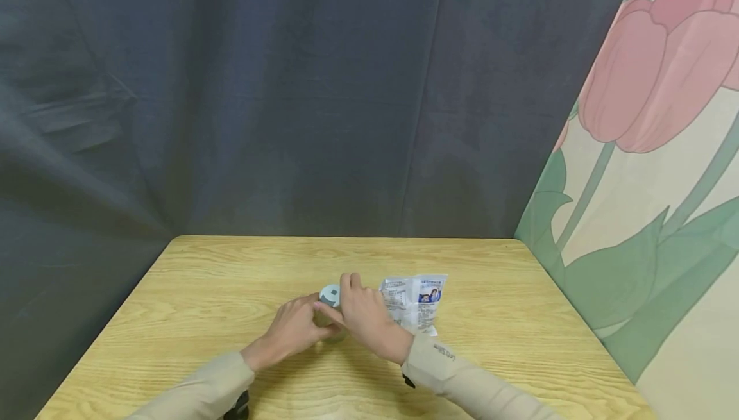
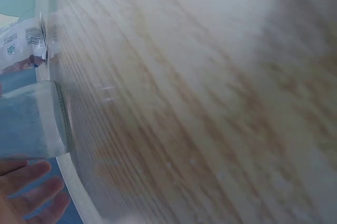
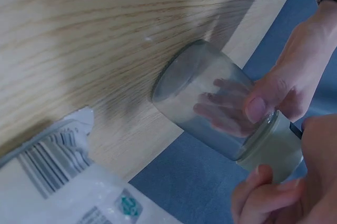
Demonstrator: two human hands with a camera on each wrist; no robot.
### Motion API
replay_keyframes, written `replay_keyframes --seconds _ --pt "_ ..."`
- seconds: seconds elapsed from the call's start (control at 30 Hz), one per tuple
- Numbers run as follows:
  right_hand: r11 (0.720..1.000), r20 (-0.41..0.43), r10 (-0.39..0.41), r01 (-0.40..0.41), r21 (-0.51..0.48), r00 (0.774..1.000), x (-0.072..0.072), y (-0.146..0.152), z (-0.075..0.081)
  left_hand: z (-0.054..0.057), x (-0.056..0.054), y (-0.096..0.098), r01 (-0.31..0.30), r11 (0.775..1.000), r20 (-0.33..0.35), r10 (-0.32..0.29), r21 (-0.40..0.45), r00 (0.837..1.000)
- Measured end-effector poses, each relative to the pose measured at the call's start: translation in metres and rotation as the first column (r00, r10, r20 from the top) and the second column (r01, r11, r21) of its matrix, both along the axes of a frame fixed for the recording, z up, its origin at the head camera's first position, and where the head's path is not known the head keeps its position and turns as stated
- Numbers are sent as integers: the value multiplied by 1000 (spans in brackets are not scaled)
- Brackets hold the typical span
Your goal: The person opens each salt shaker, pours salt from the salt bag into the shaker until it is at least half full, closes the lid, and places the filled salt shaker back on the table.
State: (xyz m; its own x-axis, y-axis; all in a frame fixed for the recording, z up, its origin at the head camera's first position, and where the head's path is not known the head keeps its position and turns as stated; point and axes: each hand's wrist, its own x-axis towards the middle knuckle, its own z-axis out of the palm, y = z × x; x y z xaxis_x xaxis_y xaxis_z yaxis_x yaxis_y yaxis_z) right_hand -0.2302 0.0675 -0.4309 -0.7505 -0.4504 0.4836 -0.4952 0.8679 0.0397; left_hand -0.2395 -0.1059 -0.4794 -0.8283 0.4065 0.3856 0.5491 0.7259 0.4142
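A clear glass jar (image 3: 200,90) stands upright on the wooden table, capped with a pale grey-green lid (image 1: 330,292). My left hand (image 1: 293,328) holds the jar's body; in the right wrist view its thumb lies on the near side and its fingers show through the glass. My right hand (image 1: 368,317) grips the lid, with curled fingers at its side in the right wrist view. Nothing can be seen inside the glass (image 2: 31,121). Part of the lid is hidden by the right hand in the head view.
Just right of the jar lies a white printed packet (image 1: 411,301) with a barcode, close to my right wrist. The wooden table (image 1: 242,272) ends at a dark curtain (image 1: 323,118) behind it. A tulip-patterned cloth (image 1: 646,215) hangs along the right side.
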Motion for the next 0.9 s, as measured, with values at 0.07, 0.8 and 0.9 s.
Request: replay_keyframes --seconds 0.07,0.8,0.9 --pt "1000 8 -11 11 9 1000 0 -1 0 0 0 1 3 1000 6 -3 4 1000" --pt "999 159 49 -46 -24 986 -7 2 -1 -8 -2 1 117 953 113 -154 279 982" --pt "998 170 57 -54 -24 984 -7 3 -2 -9 -3 0 134 951 102 -168 279 981"
